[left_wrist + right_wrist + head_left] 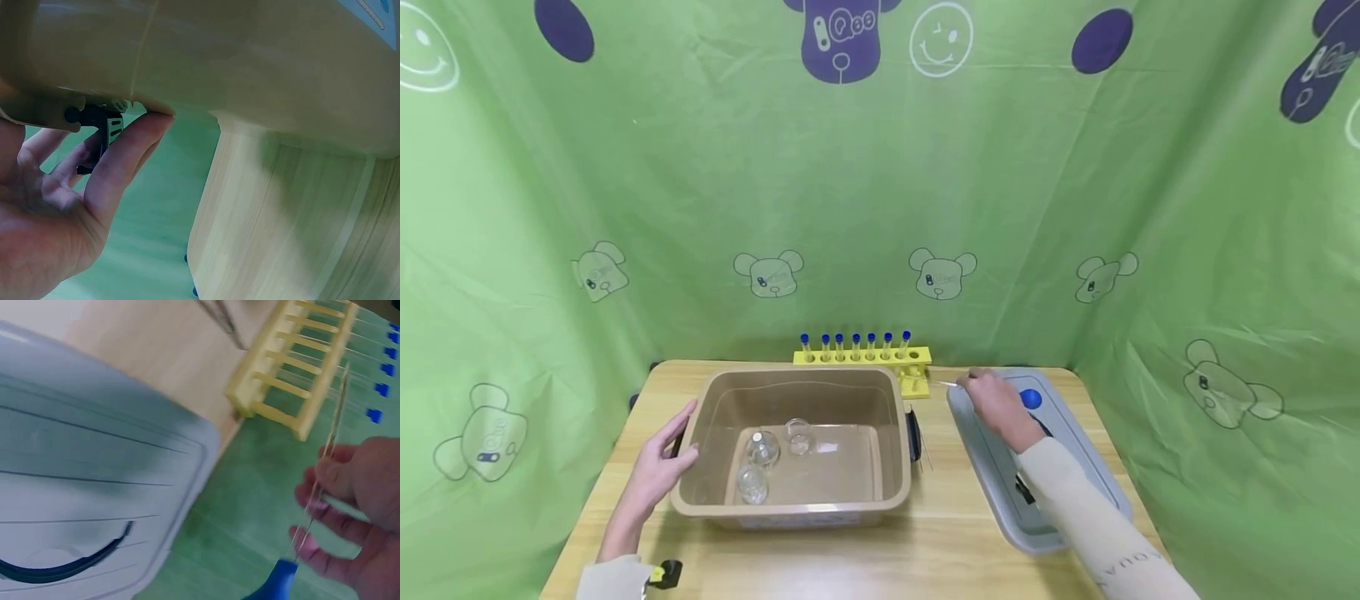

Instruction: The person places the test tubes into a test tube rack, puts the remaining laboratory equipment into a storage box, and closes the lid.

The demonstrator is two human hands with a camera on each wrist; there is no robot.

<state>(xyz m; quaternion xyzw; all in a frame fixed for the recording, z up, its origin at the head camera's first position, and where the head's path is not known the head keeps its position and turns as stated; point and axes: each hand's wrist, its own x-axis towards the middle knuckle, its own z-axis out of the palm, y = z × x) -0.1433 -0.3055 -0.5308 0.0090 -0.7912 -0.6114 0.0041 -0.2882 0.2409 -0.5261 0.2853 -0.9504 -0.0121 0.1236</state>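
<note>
My right hand [997, 408] pinches a glass dropper [335, 415] by its thin tube. The dropper's blue rubber bulb [1030, 398] sticks out behind the hand, and its clear tip points left toward a yellow test tube rack [862, 357]. Several tubes with blue caps stand in that rack. My left hand [655, 471] is at the left side of a brown plastic bin [793, 508], fingers spread around a black latch [103, 128], fingertips right at the bin wall. Inside the bin are a glass bottle [763, 448], a glass jar [752, 483] and a small beaker [798, 436].
A grey lid [1022, 521] lies on the wooden table [790, 567] beneath my right forearm, with a black handle across it. Thin metal tweezers [926, 450] lie right of the bin by another black latch [913, 436]. Green curtains [880, 192] enclose the back and sides.
</note>
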